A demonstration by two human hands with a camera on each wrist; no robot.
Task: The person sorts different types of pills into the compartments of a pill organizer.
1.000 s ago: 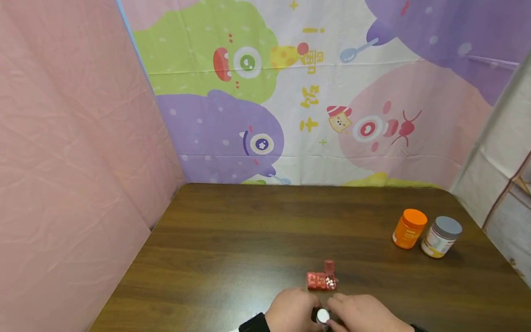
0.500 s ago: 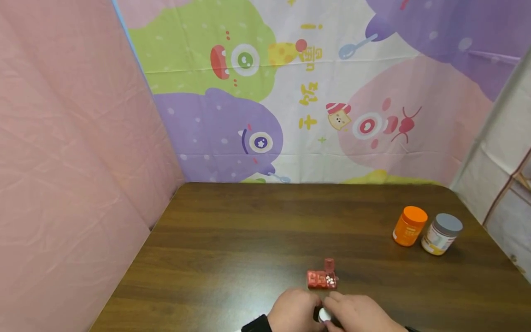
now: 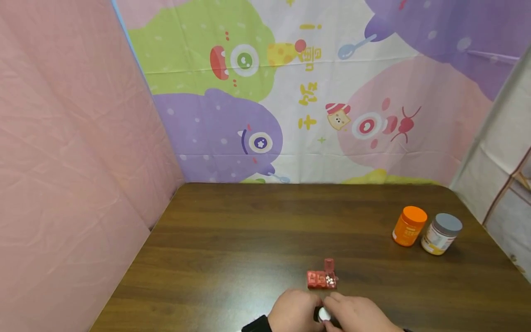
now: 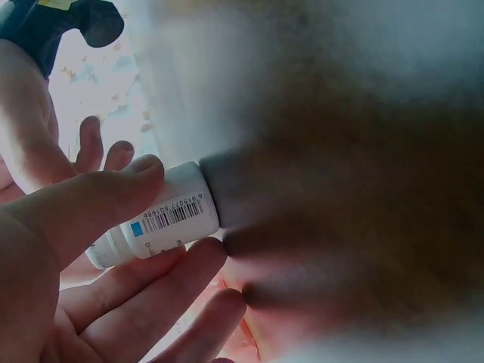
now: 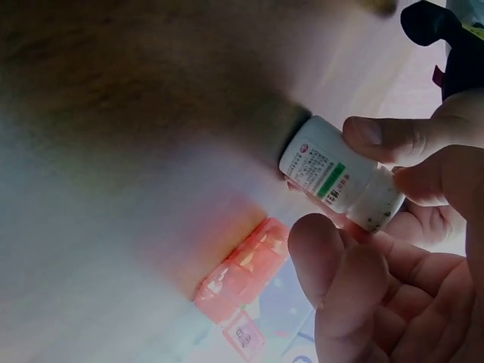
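A small white pill bottle [image 4: 178, 208] with a barcode label stands on the table near its front edge. My left hand [image 3: 295, 310] grips its body, the thumb on one side and the fingers on the other. Around the white cap [image 3: 324, 315], my right hand [image 3: 357, 314] has its thumb and fingers, pinching it. Just beyond both hands lies a red pill organizer [image 3: 317, 280]. Its right compartment's lid [image 3: 329, 265] is flipped up, and several white pills [image 3: 330, 280] are inside. The left two compartments are closed.
An orange jar [image 3: 409, 226] and a white jar with a grey lid [image 3: 441, 234] stand side by side at the right of the brown wooden table [image 3: 249, 221]. A cartoon-printed cloth [image 3: 315, 157] hangs behind the far edge, with pink cloth [image 3: 83, 161] at the left.
Since one second ago, my right fingers and thumb have closed in around the bottle's cap. Over the last half second, the hands have barely moved. The pill organizer and jars stay in place.
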